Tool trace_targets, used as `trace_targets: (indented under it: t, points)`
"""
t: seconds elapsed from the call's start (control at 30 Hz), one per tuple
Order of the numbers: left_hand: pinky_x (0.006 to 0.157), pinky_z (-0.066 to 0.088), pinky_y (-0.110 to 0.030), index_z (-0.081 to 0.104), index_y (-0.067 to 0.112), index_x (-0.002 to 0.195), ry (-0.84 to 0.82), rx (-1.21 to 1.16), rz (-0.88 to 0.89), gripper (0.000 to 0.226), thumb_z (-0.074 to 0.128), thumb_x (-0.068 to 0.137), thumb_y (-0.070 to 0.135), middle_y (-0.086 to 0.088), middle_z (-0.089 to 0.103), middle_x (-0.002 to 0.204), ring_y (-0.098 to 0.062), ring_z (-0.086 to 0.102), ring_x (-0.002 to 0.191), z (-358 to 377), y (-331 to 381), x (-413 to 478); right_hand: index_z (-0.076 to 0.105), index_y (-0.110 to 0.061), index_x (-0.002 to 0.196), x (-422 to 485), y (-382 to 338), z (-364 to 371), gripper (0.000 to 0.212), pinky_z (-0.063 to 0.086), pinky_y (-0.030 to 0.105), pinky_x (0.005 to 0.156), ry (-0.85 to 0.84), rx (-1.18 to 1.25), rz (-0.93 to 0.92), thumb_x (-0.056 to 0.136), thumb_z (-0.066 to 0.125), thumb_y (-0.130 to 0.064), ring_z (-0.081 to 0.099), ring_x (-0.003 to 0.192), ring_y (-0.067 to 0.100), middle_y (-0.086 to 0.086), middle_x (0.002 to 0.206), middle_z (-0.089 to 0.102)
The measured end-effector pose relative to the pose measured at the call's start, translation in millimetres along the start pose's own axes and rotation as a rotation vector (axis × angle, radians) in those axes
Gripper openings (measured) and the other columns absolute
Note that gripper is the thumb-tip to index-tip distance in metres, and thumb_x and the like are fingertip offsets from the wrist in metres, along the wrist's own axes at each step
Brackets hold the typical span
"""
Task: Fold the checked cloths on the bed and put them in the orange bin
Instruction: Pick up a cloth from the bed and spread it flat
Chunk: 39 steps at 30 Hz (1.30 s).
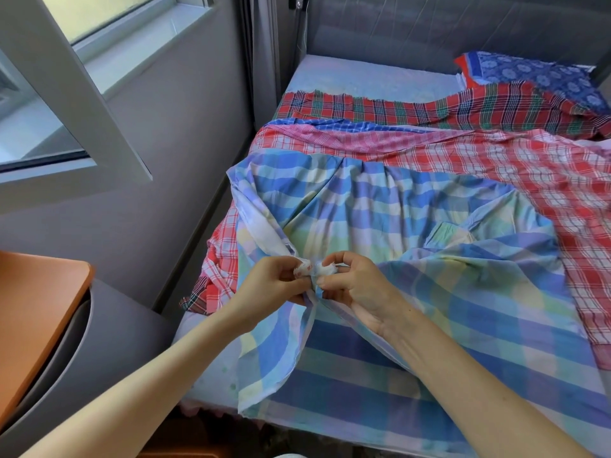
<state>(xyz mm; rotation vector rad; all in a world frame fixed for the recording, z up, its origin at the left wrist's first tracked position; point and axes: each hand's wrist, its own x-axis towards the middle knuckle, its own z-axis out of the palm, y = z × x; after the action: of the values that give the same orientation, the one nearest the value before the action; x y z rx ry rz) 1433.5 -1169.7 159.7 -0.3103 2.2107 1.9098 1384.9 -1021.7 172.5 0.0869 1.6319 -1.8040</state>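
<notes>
No brand, label or writing can be read anywhere in the view. The pastel checked cloth (pixel 413 226), a thin woven cotton in blue, pale green, yellow and lilac squares, lies rumpled over the near part of the bed (pixel 363 77), its two corners drawn up and gathered at the middle. The left hand (pixel 274 285) pinches one corner between thumb and curled fingers; the right hand (pixel 357 285) pinches the other corner the same way, and the two hands touch, the white frayed corner tips showing between them. From the pinch the fabric falls in soft folds, with a loose flap hanging toward the bed's near edge. Under it lies a red-and-white checked cloth (pixel 529 180), finer in its grid and creased, spread flat across the mattress. Beyond that a darker red, green and navy tartan cloth (pixel 429 107) stretches from side to side, its left end fringed. A blue floral pillow (pixel 535 74) with a red border sits at the far right corner. An orange smooth-edged surface (pixel 36 312) shows at the left, beside the bed
</notes>
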Motion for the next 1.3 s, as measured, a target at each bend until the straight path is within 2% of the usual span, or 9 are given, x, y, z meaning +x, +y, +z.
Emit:
trace_targets:
  t: [0.1, 0.17, 0.3, 0.43, 0.63, 0.73, 0.87, 1.13, 1.3]
  points:
    - [0.070, 0.058, -0.028, 0.065, -0.008, 0.096, -0.003, -0.021, -0.015, 0.014, 0.060, 0.089, 0.003, -0.020, 0.071, 0.085, -0.029, 0.071, 0.074, 3.8, -3.1, -0.1, 0.054, -0.009, 0.096, -2.6, 3.2, 0.9, 0.027, 0.054, 0.027, 0.068, 0.052, -0.336, -0.097, 0.078, 0.073, -0.005, 0.061, 0.071, 0.015, 0.005, 0.080, 0.064]
    - [0.071, 0.058, -0.027, 0.066, -0.007, 0.098, -0.015, -0.044, -0.023, 0.015, 0.061, 0.088, 0.004, -0.021, 0.071, 0.087, -0.029, 0.071, 0.076, 5.0, -3.3, -0.8, 0.055, -0.011, 0.095, -2.8, 3.0, 1.9, 0.024, 0.054, 0.027, 0.069, 0.091, -0.432, -0.133, 0.079, 0.072, -0.007, 0.059, 0.070, 0.014, 0.003, 0.078, 0.063]
    - [0.063, 0.056, -0.023, 0.063, -0.008, 0.084, 0.083, -0.088, -0.023, 0.009, 0.058, 0.089, -0.003, -0.017, 0.069, 0.074, -0.026, 0.069, 0.068, -1.5, -2.7, 0.5, 0.056, -0.010, 0.087, -4.5, -10.7, -4.6, 0.021, 0.050, 0.019, 0.054, 0.072, -0.191, -0.062, 0.081, 0.063, 0.010, 0.056, 0.055, 0.007, 0.003, 0.071, 0.056]
    - [0.065, 0.059, -0.028, 0.060, -0.010, 0.074, 0.261, 0.074, 0.058, 0.014, 0.058, 0.087, -0.003, -0.007, 0.068, 0.062, -0.026, 0.070, 0.065, -15.4, -3.0, 3.6, 0.057, -0.003, 0.089, -13.4, -43.3, -21.9, 0.019, 0.050, 0.018, 0.050, 0.001, 0.104, -0.049, 0.079, 0.058, 0.012, 0.056, 0.049, 0.008, 0.003, 0.062, 0.054]
    - [0.062, 0.057, -0.023, 0.053, -0.017, 0.074, 0.322, -0.011, 0.168, 0.025, 0.060, 0.089, 0.002, -0.024, 0.065, 0.069, -0.025, 0.068, 0.064, 4.7, 10.9, -2.1, 0.060, -0.003, 0.088, -24.9, -63.5, -5.2, 0.015, 0.052, 0.017, 0.053, -0.126, -0.054, -0.058, 0.081, 0.058, 0.010, 0.058, 0.051, 0.007, -0.002, 0.056, 0.058]
    - [0.065, 0.059, -0.031, 0.051, -0.015, 0.072, 0.356, -0.120, 0.216, 0.025, 0.060, 0.089, 0.002, -0.024, 0.061, 0.067, -0.025, 0.069, 0.068, 17.5, 12.6, -1.6, 0.060, -0.002, 0.087, -21.6, -62.2, 7.8, 0.015, 0.055, 0.020, 0.056, -0.113, -0.107, -0.087, 0.082, 0.058, 0.012, 0.062, 0.056, 0.011, 0.003, 0.063, 0.063]
    - [0.066, 0.058, -0.031, 0.055, -0.021, 0.082, 0.337, -0.226, 0.239, 0.025, 0.058, 0.090, 0.003, -0.035, 0.062, 0.079, -0.029, 0.069, 0.074, 21.3, 5.2, -5.7, 0.061, -0.003, 0.087, -17.3, -56.1, 19.3, 0.017, 0.056, 0.023, 0.060, -0.072, -0.247, -0.132, 0.081, 0.061, 0.013, 0.063, 0.062, 0.017, 0.010, 0.072, 0.063]
    - [0.068, 0.057, -0.028, 0.057, -0.021, 0.088, 0.270, -0.289, 0.256, 0.017, 0.056, 0.089, -0.004, -0.034, 0.063, 0.085, -0.027, 0.070, 0.076, 17.7, -4.8, -18.4, 0.062, 0.002, 0.096, -19.9, -41.1, 25.8, 0.018, 0.057, 0.023, 0.063, 0.033, -0.398, -0.164, 0.082, 0.062, 0.012, 0.063, 0.061, 0.012, 0.009, 0.073, 0.064]
    - [0.073, 0.057, -0.033, 0.056, -0.022, 0.091, 0.192, -0.329, 0.240, 0.046, 0.065, 0.078, 0.021, -0.036, 0.061, 0.088, -0.032, 0.069, 0.081, 14.4, -1.5, -18.5, 0.063, -0.004, 0.100, -23.6, -42.3, 29.8, 0.025, 0.059, 0.034, 0.074, 0.076, -0.548, -0.211, 0.079, 0.063, 0.010, 0.069, 0.081, 0.024, 0.015, 0.090, 0.069]
